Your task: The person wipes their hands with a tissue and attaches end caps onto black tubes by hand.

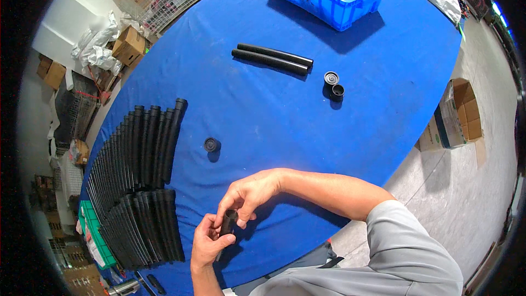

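Near the front edge of the blue-covered table, my left hand (207,241) is closed around a short-looking black tube (228,223), whose upper end looks open. From above, my right hand (249,196) reaches across and pinches that upper end between thumb and fingers. The tube's lower part is hidden by my left hand. A round black cap (211,144) sits on the cloth beyond my hands. To the left lie two rows of black tubes, a far row (145,145) and a near row (145,227), side by side.
Two loose black tubes (272,58) lie farther back, with two black caps (332,82) to their right. A blue crate (329,8) holding white plastic bags stands at the far edge. A green crate (94,233) is at the left; an open carton (460,112) stands on the floor at right.
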Demonstrator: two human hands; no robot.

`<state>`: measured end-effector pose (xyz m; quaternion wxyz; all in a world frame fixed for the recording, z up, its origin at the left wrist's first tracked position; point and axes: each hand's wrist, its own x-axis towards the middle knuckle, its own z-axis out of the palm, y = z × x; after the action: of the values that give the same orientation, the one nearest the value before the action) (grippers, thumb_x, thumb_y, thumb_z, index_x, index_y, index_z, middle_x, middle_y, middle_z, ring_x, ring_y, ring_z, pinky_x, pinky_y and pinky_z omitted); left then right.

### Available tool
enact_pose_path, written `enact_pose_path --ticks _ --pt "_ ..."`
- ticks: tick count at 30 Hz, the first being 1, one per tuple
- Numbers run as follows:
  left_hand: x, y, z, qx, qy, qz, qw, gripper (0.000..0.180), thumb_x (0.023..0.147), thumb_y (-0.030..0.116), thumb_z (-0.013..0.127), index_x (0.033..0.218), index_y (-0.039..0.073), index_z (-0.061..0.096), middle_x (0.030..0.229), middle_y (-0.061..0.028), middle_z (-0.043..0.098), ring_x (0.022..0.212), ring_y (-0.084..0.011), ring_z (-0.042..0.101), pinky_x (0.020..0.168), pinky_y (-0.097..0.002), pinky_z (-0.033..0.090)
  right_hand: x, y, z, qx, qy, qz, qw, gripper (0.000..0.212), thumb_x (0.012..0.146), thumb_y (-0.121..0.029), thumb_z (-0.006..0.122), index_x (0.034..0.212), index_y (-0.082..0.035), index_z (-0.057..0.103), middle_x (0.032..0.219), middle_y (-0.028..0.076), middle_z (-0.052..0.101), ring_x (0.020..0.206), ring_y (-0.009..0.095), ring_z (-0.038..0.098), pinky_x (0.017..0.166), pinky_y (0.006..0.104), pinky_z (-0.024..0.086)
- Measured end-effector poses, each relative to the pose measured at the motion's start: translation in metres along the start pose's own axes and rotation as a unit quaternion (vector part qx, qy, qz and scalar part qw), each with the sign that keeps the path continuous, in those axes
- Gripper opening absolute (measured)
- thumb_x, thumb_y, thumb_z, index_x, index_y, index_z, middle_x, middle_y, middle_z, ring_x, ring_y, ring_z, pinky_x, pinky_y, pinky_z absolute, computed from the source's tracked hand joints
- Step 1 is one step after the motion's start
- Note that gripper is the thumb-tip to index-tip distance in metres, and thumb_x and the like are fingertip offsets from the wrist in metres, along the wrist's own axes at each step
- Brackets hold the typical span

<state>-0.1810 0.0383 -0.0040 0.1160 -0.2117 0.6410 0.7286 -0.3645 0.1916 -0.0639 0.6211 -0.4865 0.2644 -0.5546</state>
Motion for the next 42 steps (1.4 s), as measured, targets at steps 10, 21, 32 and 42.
enact_pose_path --ticks 10,21,32,42 --pt "-0.014 -0.005 -0.012 0.083 -0.022 -0.023 0.996 0.041 0.072 0.011 0.084 0.103 0.000 0.060 0.093 -0.0042 0.063 0.081 -0.0131 0.060 0.077 -0.0266 0.049 -0.001 -0.004 0.004 -0.010 -0.061 0.024 0.998 0.046 0.086 -0.005 0.068 0.131 -0.006 0.060 0.097 0.006 0.065 0.080 0.011 0.058 0.065 0.0273 0.048" --pt "-0.003 0.007 -0.016 0.144 -0.144 0.043 0.978 0.034 0.090 0.018 0.067 0.113 -0.007 0.062 0.105 -0.0113 0.060 0.096 -0.0202 0.062 0.079 -0.0327 0.055 -0.006 -0.010 0.003 -0.001 -0.046 0.017 0.999 0.047 0.084 -0.006 0.073 0.130 -0.008 0.062 0.090 0.000 0.063 0.076 0.007 0.053 0.067 0.0250 0.045" --pt "-0.035 -0.014 0.017 0.105 -0.003 0.280 0.954 0.039 0.082 0.016 0.077 0.113 -0.003 0.060 0.105 -0.0157 0.066 0.095 -0.0220 0.064 0.081 -0.0350 0.054 -0.002 -0.020 0.007 -0.091 0.096 0.057 0.990 0.036 0.081 -0.015 0.078 0.114 -0.004 0.068 0.077 -0.002 0.060 0.070 0.005 0.052 0.062 0.0237 0.043" --pt "0.020 -0.047 0.047 -0.336 0.020 0.223 0.915 0.063 0.093 0.024 0.064 0.148 0.019 0.034 0.146 -0.0126 0.043 0.133 -0.0273 0.044 0.104 -0.0473 0.044 0.002 -0.020 0.009 0.012 0.250 0.008 0.968 0.023 0.088 -0.015 0.069 0.107 -0.001 0.066 0.083 0.004 0.067 0.062 0.008 0.059 0.056 0.0228 0.048"
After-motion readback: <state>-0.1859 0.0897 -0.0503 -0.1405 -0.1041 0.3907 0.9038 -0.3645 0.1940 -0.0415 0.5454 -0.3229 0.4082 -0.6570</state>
